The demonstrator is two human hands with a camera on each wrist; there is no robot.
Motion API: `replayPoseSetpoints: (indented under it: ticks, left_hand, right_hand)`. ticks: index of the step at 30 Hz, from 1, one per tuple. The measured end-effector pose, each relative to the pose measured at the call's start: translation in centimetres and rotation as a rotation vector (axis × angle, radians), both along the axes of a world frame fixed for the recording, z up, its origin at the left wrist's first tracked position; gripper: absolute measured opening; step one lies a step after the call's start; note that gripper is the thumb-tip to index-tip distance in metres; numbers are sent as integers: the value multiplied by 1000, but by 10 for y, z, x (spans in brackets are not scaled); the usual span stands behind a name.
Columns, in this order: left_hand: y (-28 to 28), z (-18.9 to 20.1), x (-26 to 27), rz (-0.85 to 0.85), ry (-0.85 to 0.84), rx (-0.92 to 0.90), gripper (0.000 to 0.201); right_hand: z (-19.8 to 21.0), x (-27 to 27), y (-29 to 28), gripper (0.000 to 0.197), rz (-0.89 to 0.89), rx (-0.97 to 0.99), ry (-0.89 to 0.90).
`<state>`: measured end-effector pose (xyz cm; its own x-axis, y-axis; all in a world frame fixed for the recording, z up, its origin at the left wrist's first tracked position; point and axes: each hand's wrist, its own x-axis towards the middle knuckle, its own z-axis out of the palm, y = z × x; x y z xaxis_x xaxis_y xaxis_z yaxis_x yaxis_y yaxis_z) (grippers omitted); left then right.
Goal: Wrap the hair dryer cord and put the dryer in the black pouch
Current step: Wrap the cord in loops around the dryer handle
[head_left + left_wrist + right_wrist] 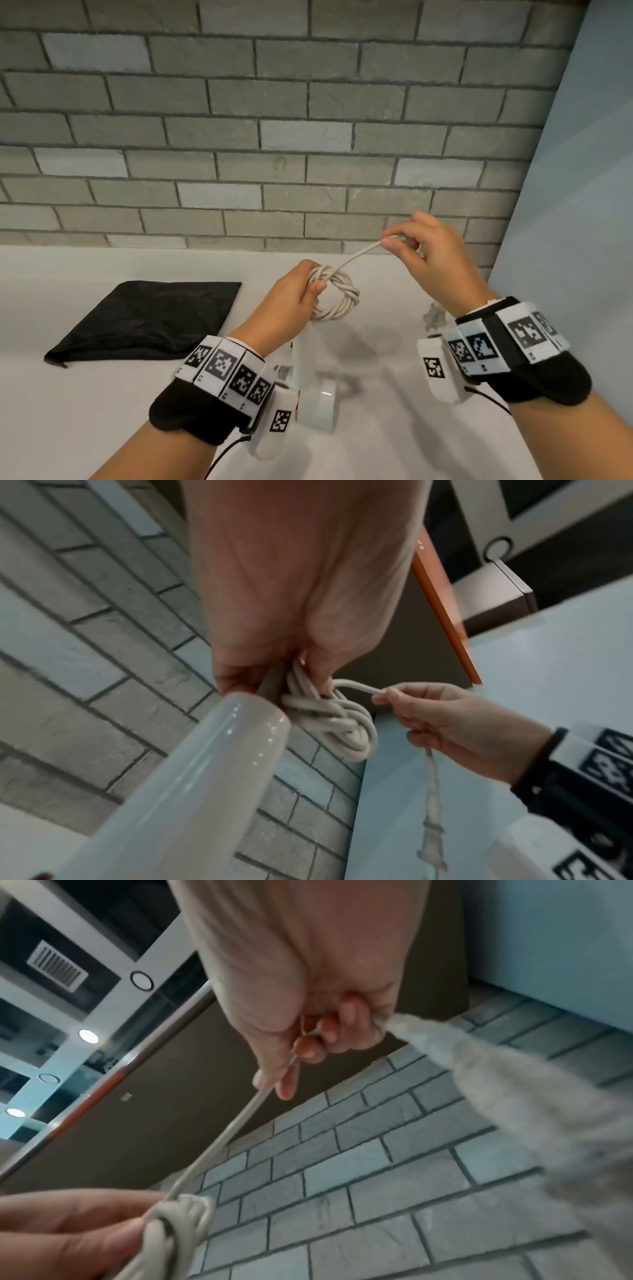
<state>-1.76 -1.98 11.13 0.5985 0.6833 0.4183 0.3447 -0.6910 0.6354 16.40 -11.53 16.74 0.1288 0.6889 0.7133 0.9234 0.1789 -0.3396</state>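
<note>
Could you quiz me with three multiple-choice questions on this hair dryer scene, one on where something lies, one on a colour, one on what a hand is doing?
1. Where does the black pouch lie?
A. On the white counter, beyond and outside the left hand
B. Hanging on the brick wall
C. Under the right hand

2. What colour is the cord coil?
A. Black
B. Off-white
C. Red

3. What is the right hand doing?
A. Resting flat on the counter
B. Holding the pouch open
C. Pinching the free end of the cord and pulling it away from the coil

Answers:
1. A, since the head view shows the pouch flat on the counter on the left side.
2. B, since the coil's loops look pale cream in the head and left wrist views.
3. C, since thumb and finger close on the strand, which runs straight to the coil gripped by the left hand.
</note>
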Motion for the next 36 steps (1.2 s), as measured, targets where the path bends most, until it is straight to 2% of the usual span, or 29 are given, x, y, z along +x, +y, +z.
replayPoseSetpoints:
  ticks: [5, 10, 15, 18, 22, 25, 27, 30, 33, 34, 36]
  left_hand:
    - [-10, -2, 3, -133, -21, -19, 5]
    - [-13, -6, 4, -140, -75, 7, 15]
    - [-14, -15, 2, -34, -232, 40, 16]
    - [-15, -16, 2, 27, -280, 55, 17]
    - [-13, -17, 6, 101, -324, 34, 24]
    - [-12, -19, 10, 111, -339, 36, 23]
    - [-11, -19, 12, 105, -344, 28, 24]
    - [-9, -19, 14, 99, -362, 4, 24]
    - [-10, -18, 15, 84, -355, 8, 20]
    - [-10, -18, 15, 75, -354, 14, 19]
    - [-11, -17, 16, 59, -354, 25, 18]
  right_hand:
    - [-7, 10, 6, 12, 2, 69, 59]
    - [-41, 14, 28, 13, -24, -13, 225]
    - [-80, -10, 35, 12, 199, -325, 392]
    - [-92, -27, 33, 10, 360, -355, 503]
    - [-98, -39, 30, 16, 477, -300, 641]
    - [-101, -40, 26, 15, 529, -275, 803]
    - [-101, -37, 24, 20, 550, -262, 847]
    - [-95, -30, 23, 23, 578, -300, 921]
    - [-84, -23, 21, 39, 589, -408, 1088]
    - [-81, -23, 20, 41, 573, -436, 1086]
    - [-78, -27, 19, 38, 499, -441, 963]
